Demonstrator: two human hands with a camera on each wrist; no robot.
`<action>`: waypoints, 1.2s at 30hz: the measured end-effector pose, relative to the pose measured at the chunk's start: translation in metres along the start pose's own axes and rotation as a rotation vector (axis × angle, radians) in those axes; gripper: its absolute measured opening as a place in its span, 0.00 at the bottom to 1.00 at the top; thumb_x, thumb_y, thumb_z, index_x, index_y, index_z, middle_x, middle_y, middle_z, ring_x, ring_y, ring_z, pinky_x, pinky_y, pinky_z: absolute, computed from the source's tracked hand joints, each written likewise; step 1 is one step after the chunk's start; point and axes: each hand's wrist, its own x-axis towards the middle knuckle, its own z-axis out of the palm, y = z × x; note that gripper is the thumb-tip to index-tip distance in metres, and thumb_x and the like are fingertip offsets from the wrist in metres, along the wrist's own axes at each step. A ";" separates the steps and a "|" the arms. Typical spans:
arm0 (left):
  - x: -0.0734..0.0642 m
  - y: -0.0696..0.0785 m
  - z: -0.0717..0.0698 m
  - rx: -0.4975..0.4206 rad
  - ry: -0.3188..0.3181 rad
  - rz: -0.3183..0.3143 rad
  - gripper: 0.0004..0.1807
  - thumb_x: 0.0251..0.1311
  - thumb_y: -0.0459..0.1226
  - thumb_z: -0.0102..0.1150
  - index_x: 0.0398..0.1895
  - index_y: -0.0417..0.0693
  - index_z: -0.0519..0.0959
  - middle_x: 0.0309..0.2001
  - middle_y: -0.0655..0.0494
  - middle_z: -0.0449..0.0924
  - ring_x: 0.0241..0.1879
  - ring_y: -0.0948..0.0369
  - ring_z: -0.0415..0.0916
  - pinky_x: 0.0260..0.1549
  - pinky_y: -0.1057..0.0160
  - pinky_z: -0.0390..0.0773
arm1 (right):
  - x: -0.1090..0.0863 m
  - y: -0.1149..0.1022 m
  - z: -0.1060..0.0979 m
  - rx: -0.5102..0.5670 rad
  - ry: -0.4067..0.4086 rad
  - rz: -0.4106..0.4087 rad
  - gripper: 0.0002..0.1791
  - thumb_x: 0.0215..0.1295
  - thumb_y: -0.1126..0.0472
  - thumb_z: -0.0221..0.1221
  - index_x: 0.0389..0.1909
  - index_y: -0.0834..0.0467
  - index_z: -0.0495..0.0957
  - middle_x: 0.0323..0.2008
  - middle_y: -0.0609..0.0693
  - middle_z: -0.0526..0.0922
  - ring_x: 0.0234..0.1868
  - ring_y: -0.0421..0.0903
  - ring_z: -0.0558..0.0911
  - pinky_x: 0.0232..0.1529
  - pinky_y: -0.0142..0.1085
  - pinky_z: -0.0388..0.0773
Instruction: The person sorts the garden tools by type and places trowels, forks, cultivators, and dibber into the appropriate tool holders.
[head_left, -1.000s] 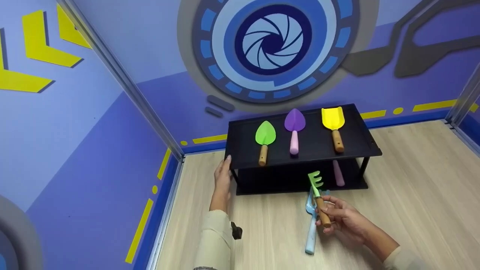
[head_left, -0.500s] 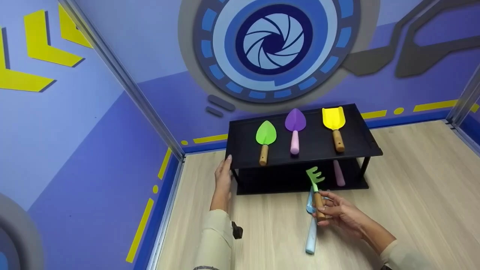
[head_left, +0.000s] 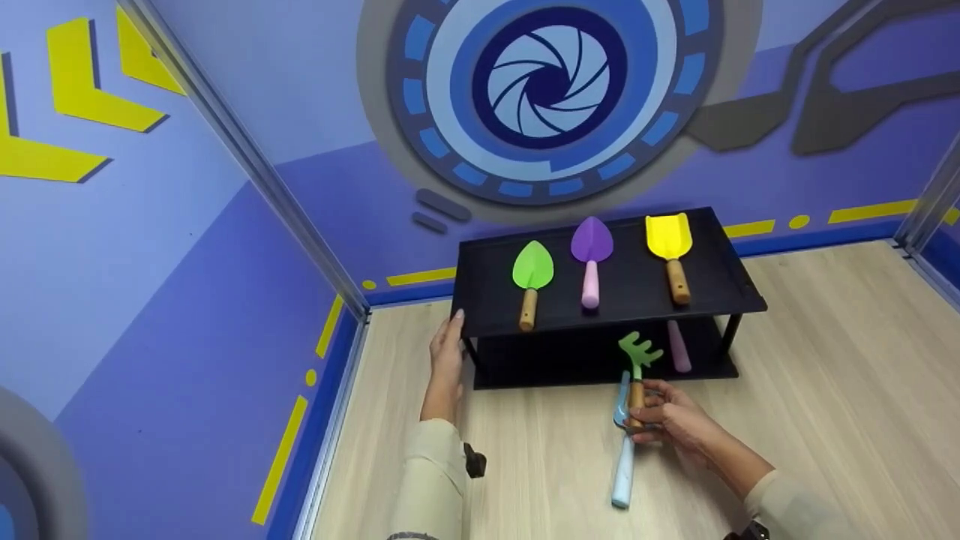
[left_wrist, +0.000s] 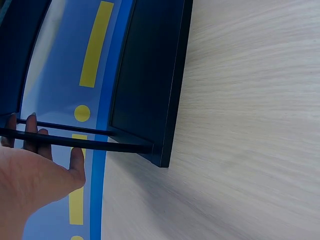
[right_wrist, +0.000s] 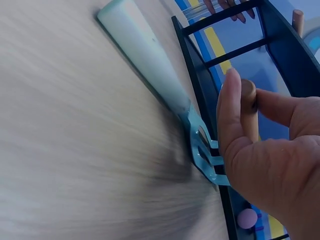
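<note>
Before the black shelf [head_left: 634, 281], the right grip [head_left: 675, 420] holds a rake [head_left: 637, 352] — green-tined.

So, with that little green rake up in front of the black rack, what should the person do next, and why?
I'd probably ease the green rake forward onto the lower shelf: the right hand grips its wooden handle, the green end faces that way, and a pink-handled tool already lies there.
</note>
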 end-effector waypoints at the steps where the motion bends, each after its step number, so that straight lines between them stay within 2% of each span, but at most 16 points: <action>1: 0.000 0.000 0.000 -0.001 0.001 -0.002 0.45 0.76 0.63 0.53 0.86 0.49 0.58 0.87 0.46 0.52 0.87 0.42 0.47 0.86 0.39 0.50 | 0.000 0.001 0.001 -0.009 0.011 0.000 0.48 0.73 0.68 0.62 0.81 0.72 0.41 0.54 0.59 0.71 0.46 0.47 0.88 0.45 0.40 0.92; 10: 0.000 0.002 0.002 0.017 0.001 -0.009 0.45 0.76 0.64 0.52 0.86 0.51 0.57 0.87 0.47 0.51 0.87 0.41 0.47 0.85 0.36 0.48 | 0.004 0.002 0.007 -0.080 0.091 0.040 0.44 0.72 0.67 0.63 0.79 0.74 0.49 0.49 0.57 0.77 0.41 0.44 0.88 0.40 0.37 0.91; 17: 0.002 0.002 0.003 0.003 0.002 -0.009 0.47 0.77 0.62 0.51 0.87 0.47 0.54 0.87 0.42 0.49 0.87 0.38 0.47 0.85 0.37 0.49 | 0.007 0.001 0.008 -0.122 0.060 0.037 0.43 0.74 0.65 0.62 0.78 0.77 0.49 0.44 0.54 0.82 0.36 0.40 0.85 0.39 0.34 0.89; 27: 0.000 0.000 0.001 0.014 0.017 -0.017 0.48 0.75 0.63 0.53 0.87 0.47 0.55 0.87 0.44 0.51 0.86 0.40 0.50 0.85 0.38 0.51 | 0.012 0.006 0.012 -0.108 0.001 0.034 0.42 0.74 0.66 0.62 0.78 0.76 0.49 0.54 0.61 0.78 0.42 0.45 0.86 0.41 0.38 0.90; 36: 0.000 0.000 0.001 0.019 0.014 -0.002 0.47 0.76 0.63 0.52 0.86 0.46 0.55 0.87 0.43 0.51 0.86 0.39 0.49 0.85 0.37 0.51 | 0.014 0.006 0.024 -0.147 -0.036 0.009 0.43 0.72 0.68 0.63 0.78 0.77 0.50 0.54 0.64 0.77 0.42 0.49 0.88 0.38 0.39 0.90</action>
